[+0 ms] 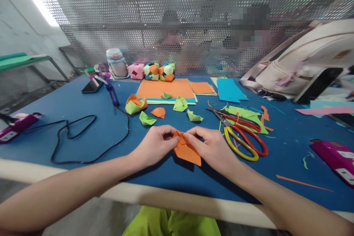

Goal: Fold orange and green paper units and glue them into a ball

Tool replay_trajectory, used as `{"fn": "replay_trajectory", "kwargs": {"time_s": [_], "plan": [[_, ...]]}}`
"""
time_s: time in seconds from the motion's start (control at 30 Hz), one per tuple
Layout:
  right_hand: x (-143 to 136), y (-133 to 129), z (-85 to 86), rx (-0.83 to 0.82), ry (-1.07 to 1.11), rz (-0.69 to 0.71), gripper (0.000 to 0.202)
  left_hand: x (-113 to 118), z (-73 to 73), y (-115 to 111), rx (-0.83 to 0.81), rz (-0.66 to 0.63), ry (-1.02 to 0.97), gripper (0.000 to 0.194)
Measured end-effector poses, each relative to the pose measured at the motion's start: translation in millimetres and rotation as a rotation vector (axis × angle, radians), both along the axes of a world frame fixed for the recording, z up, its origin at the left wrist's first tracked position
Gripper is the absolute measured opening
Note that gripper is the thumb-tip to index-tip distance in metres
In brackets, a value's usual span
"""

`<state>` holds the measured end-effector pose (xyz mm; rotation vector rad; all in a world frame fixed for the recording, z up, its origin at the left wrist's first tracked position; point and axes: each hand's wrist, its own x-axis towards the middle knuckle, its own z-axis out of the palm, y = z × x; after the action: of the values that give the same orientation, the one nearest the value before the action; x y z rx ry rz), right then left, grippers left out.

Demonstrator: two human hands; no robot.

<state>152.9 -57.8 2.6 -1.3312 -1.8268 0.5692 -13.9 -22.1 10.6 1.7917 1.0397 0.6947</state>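
Between my two hands is a piece of orange folded paper (188, 154), its lower flap hanging toward the table's front edge. My left hand (157, 143) pinches its upper left side with thumb and fingers. On the upper right side, my right hand (210, 145) grips it in the same way, the thumb lying on top. Just beyond my hands lie an orange folded piece (158, 112), a green folded piece (147, 118) and another green one (194, 115). A partly assembled orange and green paper shape (135, 104) stands to the left of them.
Right of my hands lie scissors with red and yellow handles (246, 142), on green paper scraps (235, 112). A glue gun (112, 94) trails a black cord (94, 162) on the left. Orange sheets (166, 87), blue sheets (229, 89) and finished paper balls (167, 72) are farther back.
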Motion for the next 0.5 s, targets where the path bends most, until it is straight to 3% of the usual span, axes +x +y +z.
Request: {"fn": "replay_trajectory", "kwargs": {"time_s": [0.13,0.33,0.5], "plan": [[1.1,0.9,0.3,0.046,0.03,0.051,0.009,0.5,0.5,-1.3,-0.042,-0.008,-0.002,0.014],[0.3,2.4,3.6,-0.072,0.032,0.006,0.018,1.1,2.5,-2.0,-0.079,-0.014,0.019,0.013],[0.7,3.0,2.4,-0.017,0.053,0.014,0.013,-0.7,-0.6,0.0,-0.079,-0.075,0.08,0.015]]}}
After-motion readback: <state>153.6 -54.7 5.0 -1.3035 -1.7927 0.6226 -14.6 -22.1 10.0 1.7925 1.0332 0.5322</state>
